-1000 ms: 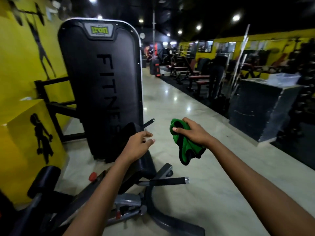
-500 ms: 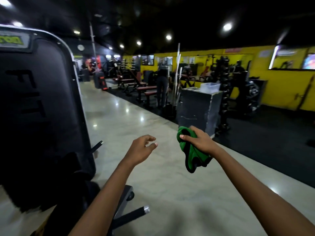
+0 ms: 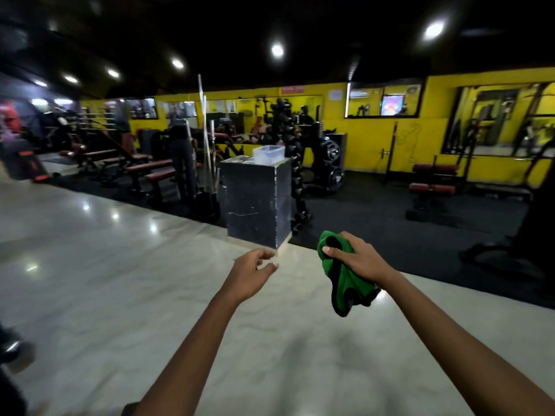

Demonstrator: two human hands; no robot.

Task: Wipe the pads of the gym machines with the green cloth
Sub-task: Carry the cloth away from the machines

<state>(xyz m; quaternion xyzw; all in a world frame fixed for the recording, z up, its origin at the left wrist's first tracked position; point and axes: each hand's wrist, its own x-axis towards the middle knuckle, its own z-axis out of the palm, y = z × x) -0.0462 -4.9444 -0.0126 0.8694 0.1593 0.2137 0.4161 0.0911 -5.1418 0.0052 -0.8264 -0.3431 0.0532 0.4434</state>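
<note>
My right hand (image 3: 357, 259) grips the bunched green cloth (image 3: 345, 283); my left hand (image 3: 250, 274) hangs loosely curled, empty. No pad within reach; the dangling cloth could slip.

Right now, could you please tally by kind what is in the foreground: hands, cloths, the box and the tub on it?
Hands: 2, left empty, right holding the cloth
Green cloth: 1
Black box: 1
Clear tub on the box: 1
Total: 5
</note>
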